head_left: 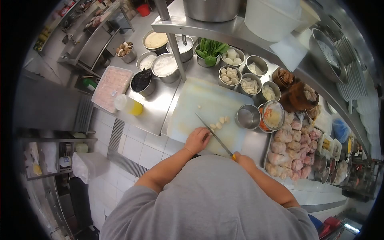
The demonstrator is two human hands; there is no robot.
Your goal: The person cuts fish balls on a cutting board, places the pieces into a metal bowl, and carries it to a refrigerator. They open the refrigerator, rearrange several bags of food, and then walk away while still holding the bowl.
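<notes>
On the pale cutting board (pixel 192 100), my right hand (pixel 243 160) is wrapped round the yellow handle of a long knife (pixel 216 136), whose blade points up and left. My left hand (pixel 197 140) rests at the board's near edge, left of the blade, its fingers curled together; whatever lies under them is too small to make out. Several pale, garlic-like pieces (pixel 219 122) lie just right of the blade, and one small piece (pixel 199 107) sits beyond its tip. An empty metal bowl (pixel 247 116) stands at the board's right side.
Metal pots of greens (pixel 210 52), sliced pale food (pixel 250 85) and dark food (pixel 141 81) stand behind the board. A tray of raw meat (pixel 292 148) is at right. A pink-filled tub (pixel 113 88) and yellow bottle (pixel 129 105) are at left. A steel shelf (pixel 224 34) hangs above.
</notes>
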